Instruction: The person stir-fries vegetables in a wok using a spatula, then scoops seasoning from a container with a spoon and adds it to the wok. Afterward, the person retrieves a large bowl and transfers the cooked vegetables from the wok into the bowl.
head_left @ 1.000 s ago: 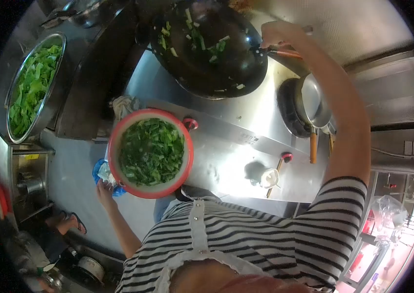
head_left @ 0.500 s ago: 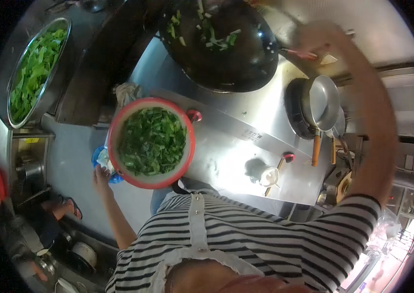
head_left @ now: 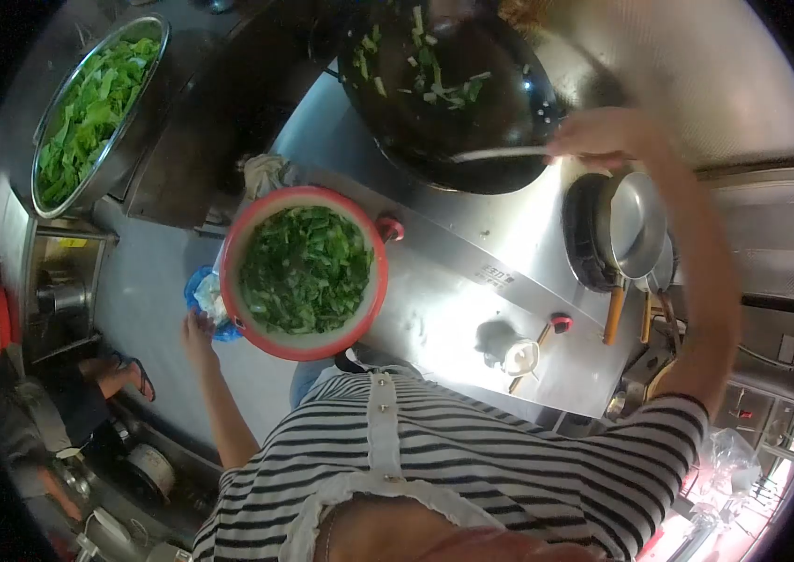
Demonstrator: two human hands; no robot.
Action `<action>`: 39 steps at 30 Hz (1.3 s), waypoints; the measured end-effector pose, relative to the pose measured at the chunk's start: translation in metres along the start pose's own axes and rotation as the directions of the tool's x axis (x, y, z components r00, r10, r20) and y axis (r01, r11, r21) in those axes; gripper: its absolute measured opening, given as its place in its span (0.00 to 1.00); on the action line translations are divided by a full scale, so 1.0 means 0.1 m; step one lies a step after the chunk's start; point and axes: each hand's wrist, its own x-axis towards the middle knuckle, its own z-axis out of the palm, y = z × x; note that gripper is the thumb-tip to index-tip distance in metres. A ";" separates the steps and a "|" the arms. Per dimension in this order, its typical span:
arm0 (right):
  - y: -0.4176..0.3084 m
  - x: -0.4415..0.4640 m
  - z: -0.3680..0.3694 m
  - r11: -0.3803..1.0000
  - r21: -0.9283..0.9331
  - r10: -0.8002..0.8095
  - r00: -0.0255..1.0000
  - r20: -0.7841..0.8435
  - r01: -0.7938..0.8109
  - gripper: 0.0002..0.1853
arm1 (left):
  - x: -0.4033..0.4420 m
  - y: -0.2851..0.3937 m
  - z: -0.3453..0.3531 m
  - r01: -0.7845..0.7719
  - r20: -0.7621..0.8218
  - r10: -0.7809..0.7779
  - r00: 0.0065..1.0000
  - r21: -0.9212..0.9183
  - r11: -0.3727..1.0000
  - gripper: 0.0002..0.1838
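Observation:
My right hand is wrapped round a long-handled utensil with a pale shaft, reaching into the dark wok; its head cannot be made out. Chopped greens and small white pieces lie scattered in the wok. My left hand hangs at the left of a red-rimmed basin, apart from its rim, fingers loosely stretched. Cut leafy greens fill much of that basin. Just beyond the left fingers is a blue bag or container with something white inside.
A steel bowl of lettuce-like leaves stands at the upper left. On the steel counter are wooden-handled pans and a small white cup. Another person's sandalled foot shows at lower left.
My right hand has come lower and nearer, and the utensil's pale shaft now slants across the wok's near side. The left hand stays beside the basin. The whole view has shifted slightly.

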 end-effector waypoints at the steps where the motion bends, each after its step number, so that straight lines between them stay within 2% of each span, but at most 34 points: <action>1: 0.01 0.18 0.09 0.991 0.054 -0.126 0.992 0.016 0.125 0.22 | 0.01 -0.04 0.00 0.021 -0.024 -0.020 1.000 0.011 1.000 0.16; 2: -0.05 0.36 0.19 0.983 0.051 -0.171 0.977 -0.127 0.179 0.18 | 0.02 -0.04 0.01 0.020 -0.020 -0.020 1.000 0.006 1.000 0.16; 4: -0.05 0.62 0.26 0.983 0.131 -0.072 0.928 -0.365 0.127 0.20 | 0.07 0.00 0.08 0.028 0.049 -0.029 0.998 0.029 0.999 0.15; 5: 0.02 0.57 0.17 0.983 0.130 -0.074 0.926 -0.370 0.130 0.20 | 0.09 -0.01 0.08 0.023 0.049 -0.024 0.999 0.026 0.999 0.15; 6: 0.20 0.45 0.03 0.986 -0.149 -0.133 0.881 -0.454 0.072 0.21 | 0.10 -0.05 0.08 0.007 0.062 -0.008 0.998 0.016 1.000 0.15; 7: 0.38 0.33 -0.09 0.912 -0.409 -0.210 0.834 -0.510 -0.020 0.21 | 0.09 -0.08 0.07 -0.004 0.077 0.004 0.997 0.007 1.000 0.15; 9: 0.63 0.15 -0.36 0.789 -0.586 -0.083 0.913 -0.400 -0.185 0.21 | 0.02 -0.10 0.06 0.002 0.042 -0.003 0.999 0.022 1.000 0.15; 10: 0.64 0.17 -0.41 0.783 -0.592 -0.088 0.908 -0.409 -0.191 0.21 | 0.00 -0.09 0.07 0.001 0.003 -0.001 1.000 0.038 0.999 0.15; 12: 0.62 0.23 -0.39 0.687 -0.640 -0.043 0.860 -0.509 -0.344 0.18 | -0.02 -0.07 0.09 0.006 -0.012 -0.006 1.000 0.014 1.000 0.15; 13: 0.76 0.54 -0.38 0.719 -0.637 -0.176 0.814 -0.554 -0.277 0.16 | -0.05 -0.07 0.09 0.015 -0.023 -0.015 1.000 0.003 1.000 0.15; 14: 0.67 0.65 -0.29 0.718 -0.637 -0.175 0.814 -0.554 -0.280 0.16 | -0.05 -0.11 0.07 0.015 -0.022 -0.015 1.000 0.002 1.000 0.15; 16: 0.31 0.80 -0.19 0.826 -0.534 -0.299 0.665 -0.684 -0.178 0.13 | 0.02 -0.14 0.06 0.012 0.047 -0.010 0.999 -0.030 0.999 0.15; 17: 0.30 0.73 -0.28 0.826 -0.534 -0.300 0.660 -0.688 -0.181 0.13 | 0.04 -0.13 0.07 0.007 0.048 -0.005 0.999 -0.034 0.999 0.15; 19: 0.29 0.48 -0.52 0.732 -0.567 -0.127 0.743 -0.657 -0.376 0.11 | 0.02 -0.14 0.04 0.002 0.011 -0.002 1.000 0.019 1.000 0.15; 20: 0.36 0.38 -0.56 0.730 -0.570 -0.128 0.745 -0.655 -0.376 0.11 | 0.06 -0.21 -0.04 0.006 0.010 -0.006 1.000 0.017 1.000 0.15; 22: 0.47 0.19 -0.68 0.598 -0.616 -0.143 0.688 -0.711 -0.513 0.08 | 0.21 -0.41 -0.19 -0.021 -0.034 0.022 0.999 0.012 1.000 0.14; 26: 0.24 0.55 -0.49 0.624 -0.620 -0.228 0.649 -0.726 -0.475 0.08 | 0.08 -0.31 -0.16 0.007 -0.072 -0.015 0.997 -0.112 0.994 0.14; 28: 0.05 0.74 -0.40 0.703 -0.616 -0.287 0.649 -0.704 -0.357 0.07 | 0.17 -0.31 -0.18 -0.001 0.072 0.006 0.997 -0.062 0.998 0.14; 29: 0.11 0.71 -0.44 0.704 -0.614 -0.286 0.649 -0.705 -0.357 0.07 | 0.15 -0.29 -0.16 -0.003 0.074 0.007 0.997 -0.061 0.998 0.14; 31: 0.33 0.56 -0.59 0.638 -0.633 -0.389 0.526 -0.757 -0.439 0.07 | 0.04 -0.23 -0.13 -0.039 0.059 0.042 0.997 -0.056 0.998 0.15; 32: 0.42 0.51 -0.65 0.637 -0.635 -0.392 0.526 -0.755 -0.437 0.07 | 0.02 -0.23 -0.15 -0.038 0.056 0.041 0.998 -0.057 0.998 0.15; 34: 0.53 0.44 -0.83 0.602 -0.616 -0.289 0.581 -0.761 -0.507 0.08 | 0.02 -0.22 -0.13 -0.003 -0.110 -0.004 0.994 -0.070 0.998 0.15; 36: 0.51 0.70 -0.72 0.558 -0.656 -0.306 0.609 -0.732 -0.508 0.08 | 0.01 -0.16 -0.13 0.003 -0.093 -0.010 0.996 -0.081 0.997 0.15; 39: 0.14 0.91 -0.50 0.629 -0.636 -0.311 0.605 -0.733 -0.447 0.07 | 0.04 -0.13 -0.09 -0.011 -0.049 0.007 0.999 -0.071 0.997 0.15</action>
